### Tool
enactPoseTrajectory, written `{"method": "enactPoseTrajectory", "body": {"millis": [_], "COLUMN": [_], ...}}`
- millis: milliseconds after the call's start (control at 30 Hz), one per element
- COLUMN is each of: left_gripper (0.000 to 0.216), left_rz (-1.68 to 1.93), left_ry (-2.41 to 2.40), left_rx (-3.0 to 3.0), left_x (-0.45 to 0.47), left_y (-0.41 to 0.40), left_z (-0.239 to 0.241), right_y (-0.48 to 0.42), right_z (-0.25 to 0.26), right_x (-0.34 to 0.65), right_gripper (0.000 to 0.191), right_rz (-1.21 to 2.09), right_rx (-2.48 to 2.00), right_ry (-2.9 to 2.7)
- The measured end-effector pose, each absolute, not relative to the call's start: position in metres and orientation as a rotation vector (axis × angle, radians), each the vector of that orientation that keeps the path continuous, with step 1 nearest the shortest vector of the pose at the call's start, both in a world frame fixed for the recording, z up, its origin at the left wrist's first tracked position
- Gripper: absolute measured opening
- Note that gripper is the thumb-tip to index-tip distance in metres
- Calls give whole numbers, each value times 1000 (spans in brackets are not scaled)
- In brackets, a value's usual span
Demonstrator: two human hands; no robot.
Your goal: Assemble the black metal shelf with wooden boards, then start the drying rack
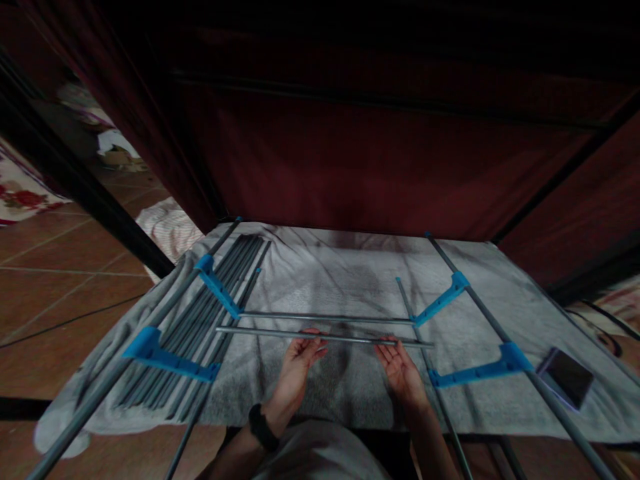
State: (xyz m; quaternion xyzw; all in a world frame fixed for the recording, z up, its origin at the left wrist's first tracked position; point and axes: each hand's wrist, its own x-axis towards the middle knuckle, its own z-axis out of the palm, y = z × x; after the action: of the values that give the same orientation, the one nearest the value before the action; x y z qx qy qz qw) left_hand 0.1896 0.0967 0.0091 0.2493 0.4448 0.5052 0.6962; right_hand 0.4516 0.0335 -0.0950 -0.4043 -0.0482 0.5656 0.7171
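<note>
A thin grey metal rod [325,337] lies crosswise in front of me, held at the fingertips of both hands. My left hand [299,360], with a black watch on the wrist, is palm up and its fingers curl round the rod. My right hand [400,370] does the same further right. Just beyond, a second grey rod [325,316] spans between two blue plastic brackets [217,285] [443,299]. Two nearer blue brackets [167,357] [480,372] sit on long grey side tubes [540,387]. All of it rests on a grey-white towel [330,267].
A bundle of several grey rods [210,320] lies on the towel at the left. A dark phone [567,377] lies at the right. A dark red fabric wardrobe [375,167] stands behind. Brown floor tiles [55,287] and a floral cloth [20,193] are at the left.
</note>
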Motion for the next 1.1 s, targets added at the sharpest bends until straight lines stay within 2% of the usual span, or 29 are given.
{"method": "enactPoseTrajectory", "body": {"millis": [267,500,733,900,1100], "left_gripper": [36,31,32,35,41], "left_rz": [1174,1251,1375,1489,1537], "left_ry": [1002,968,983,988,994], "left_rx": [745,855,1015,1092,1140], "left_x": [193,188,170,158,157], "left_y": [94,101,118,130,137], "left_z": [43,75,105,122,130], "right_y": [31,29,32,34,33], "right_z": [-85,-83,-94,-98,-103], "right_x": [448,450,455,455,450], "right_gripper": [32,25,23,32,34], "right_rz": [1315,1308,1271,1241,1230], "right_rx": [-840,-800,-841,-843,-940], "right_ry": [-103,-112,-61,-37,-118]}}
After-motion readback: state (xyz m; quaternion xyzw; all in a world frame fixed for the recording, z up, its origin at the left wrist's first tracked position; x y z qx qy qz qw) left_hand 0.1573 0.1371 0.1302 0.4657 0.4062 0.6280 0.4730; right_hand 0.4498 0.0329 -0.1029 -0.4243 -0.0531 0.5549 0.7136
